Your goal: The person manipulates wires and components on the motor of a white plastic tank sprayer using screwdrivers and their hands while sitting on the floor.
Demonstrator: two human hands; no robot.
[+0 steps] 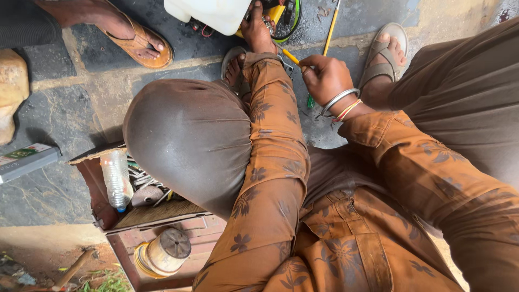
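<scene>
I squat over a stone floor. My left hand [257, 28] reaches forward and rests on a small machine with yellow and green parts [282, 16], beside its white plastic tank [208, 13]; what the fingers hold is hidden. My right hand [324, 75], with metal and coloured bangles on the wrist, is closed around a yellow-handled tool [290, 56] that points toward the machine. Below this hand a green-handled tool [310, 101] lies on the floor. A long yellow rod [330, 30] lies past my right hand.
A rusty open toolbox [108, 216] at my left holds a clear plastic bottle [117, 178], loose metal tools [141, 181] and a round tin [162, 251]. Another person's sandalled foot [138, 40] stands at top left. A flat box [24, 160] lies at the left edge.
</scene>
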